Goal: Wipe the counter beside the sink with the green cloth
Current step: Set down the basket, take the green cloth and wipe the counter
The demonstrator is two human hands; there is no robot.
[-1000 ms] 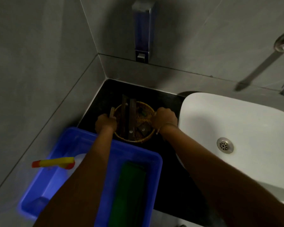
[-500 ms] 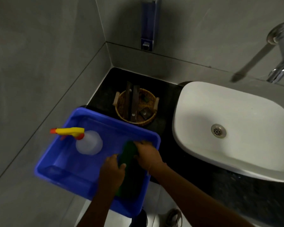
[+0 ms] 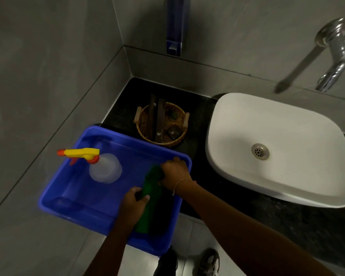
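The green cloth (image 3: 149, 198) lies folded along the right side of a blue plastic tub (image 3: 68, 196), beside a dark cloth. My left hand (image 3: 132, 204) grips the cloth's near-left edge. At the cloth's far end, near the tub's far right rim, my right hand (image 3: 174, 173) closes on it. The black counter (image 3: 199, 120) runs between the tub and the white sink (image 3: 267, 148).
A spray bottle (image 3: 104, 168) with a yellow trigger head stands in the tub's far left. A wicker basket (image 3: 161, 124) with dark boxes sits on the counter behind the tub. A chrome tap (image 3: 331, 76) and a wall soap dispenser (image 3: 174, 26) are mounted above. Grey tiled walls close the left.
Both hands left the wicker basket's handles and came down into the tub onto the green cloth. The view pulled back from the corner.
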